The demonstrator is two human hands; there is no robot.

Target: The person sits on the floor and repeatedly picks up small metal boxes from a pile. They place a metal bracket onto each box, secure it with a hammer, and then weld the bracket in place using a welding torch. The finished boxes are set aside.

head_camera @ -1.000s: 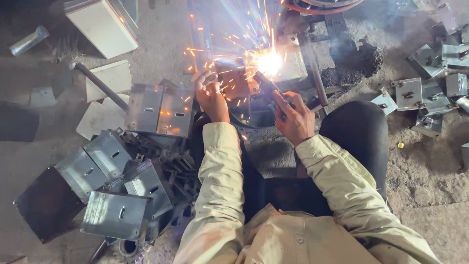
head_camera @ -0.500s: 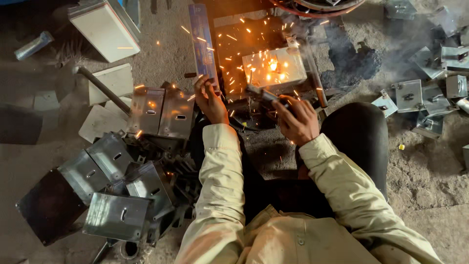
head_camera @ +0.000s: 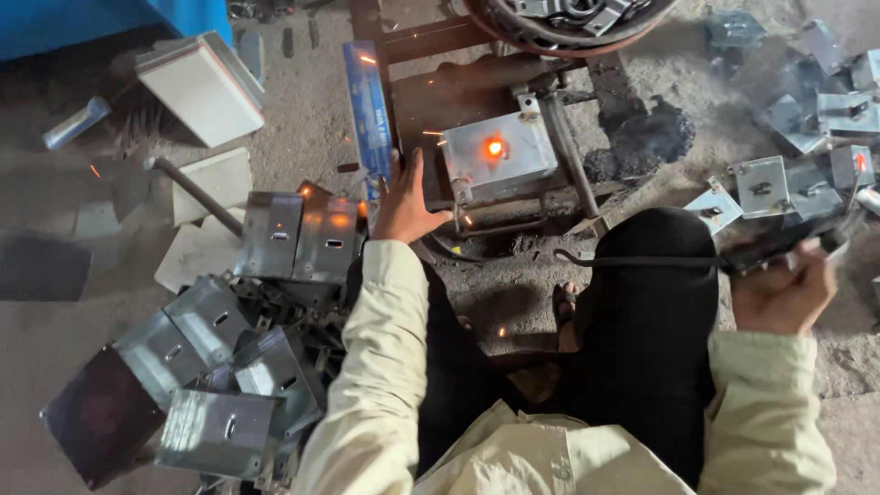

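A grey metal box [head_camera: 500, 154] lies on a dark work stand [head_camera: 431, 92], with a glowing orange weld spot on its top face. My left hand [head_camera: 403, 206] rests beside the box's left edge, fingers spread, touching the stand. My right hand [head_camera: 779, 291] is far out to the right over the ground, shut on a dark welding electrode holder [head_camera: 788, 246] whose cable trails back across my knee. A few sparks still fly near the box.
A heap of bent metal boxes [head_camera: 229, 357] lies at my left. More metal pieces [head_camera: 807, 137] are scattered at the right. A blue electrode packet [head_camera: 369, 115] lies beside the stand. White boxes [head_camera: 202, 87] and a hammer [head_camera: 197, 194] sit at far left.
The bright welding arc and spark shower have stopped, leaving a glowing spot. My right hand has swung the holder away from the box to the far right. My left hand stayed near the box.
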